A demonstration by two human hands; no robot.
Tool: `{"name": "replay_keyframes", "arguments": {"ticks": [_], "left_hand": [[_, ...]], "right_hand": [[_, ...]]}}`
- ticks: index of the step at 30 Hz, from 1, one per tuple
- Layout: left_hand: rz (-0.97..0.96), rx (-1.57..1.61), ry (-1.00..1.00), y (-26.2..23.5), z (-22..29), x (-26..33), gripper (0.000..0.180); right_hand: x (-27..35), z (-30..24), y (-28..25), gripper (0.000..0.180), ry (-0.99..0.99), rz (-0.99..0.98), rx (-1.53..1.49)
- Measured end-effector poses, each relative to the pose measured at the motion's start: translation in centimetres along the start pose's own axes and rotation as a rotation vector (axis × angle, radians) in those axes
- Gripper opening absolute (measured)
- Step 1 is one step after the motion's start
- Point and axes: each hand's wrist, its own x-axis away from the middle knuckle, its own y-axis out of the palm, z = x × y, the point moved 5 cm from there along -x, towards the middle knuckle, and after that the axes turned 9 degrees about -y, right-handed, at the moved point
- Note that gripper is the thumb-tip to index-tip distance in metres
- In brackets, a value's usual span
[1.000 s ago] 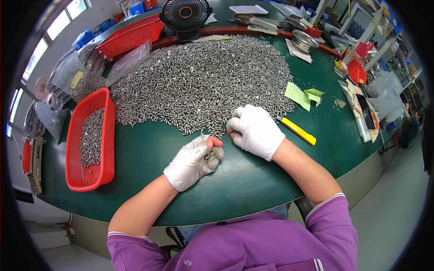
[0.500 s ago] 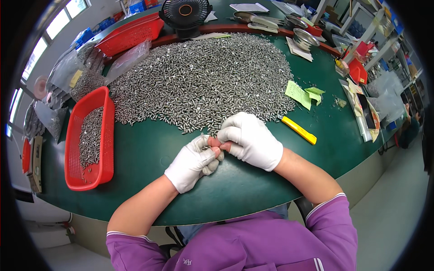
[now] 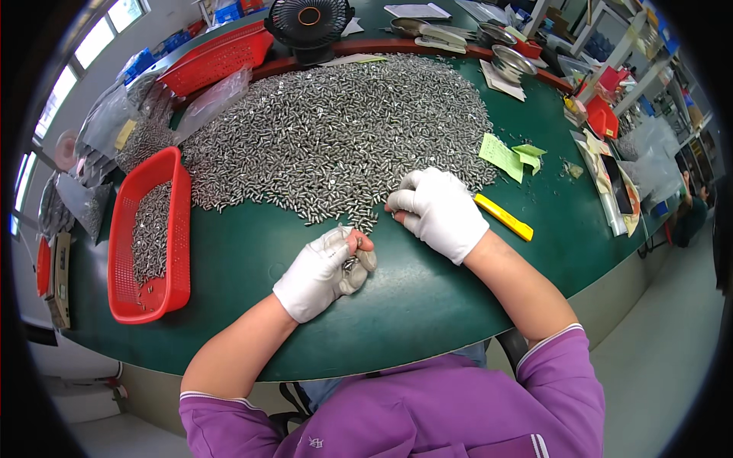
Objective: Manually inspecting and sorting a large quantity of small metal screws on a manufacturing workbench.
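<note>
Head view. Green surface (image 3: 252, 267), rounded front edge. Big heap of small silvery metal pins (image 3: 336, 130) spreads across its middle; each pin short, cylindrical, shiny, lying every which way; the near edge thins to loose strays.

Left hand (image 3: 321, 271), white glove, curled into a loose fist on the surface just below the heap's near edge; a few pins show between the curled fingers, fingertips pressed together over them.

Right hand (image 3: 441, 212), white glove, palm down at the heap's near right edge, fingers bent and close together, tips among the strays; whether it pinches a pin, cannot tell.

Red basket (image 3: 177, 229) left, part-filled with pins. Yellow cutter (image 3: 504, 217) just right of the right hand. Green notes (image 3: 500, 155) beyond it. Black fan (image 3: 309, 21) at far edge.
</note>
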Motion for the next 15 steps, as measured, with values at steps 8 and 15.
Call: {"name": "replay_keyframes", "arguments": {"ticks": [8, 15], "left_hand": [[0.005, -0.014, 0.056, 0.5, 0.1, 0.1, 0.022], [0.091, -0.022, 0.034, 0.4, 0.0, 0.2, 0.014]], "right_hand": [[-0.3, -1.5, 0.1, 0.008, -0.059, 0.057, -0.17], [-0.1, -3.3, 0.3, 0.016, 0.056, 0.037, -0.797]]}}
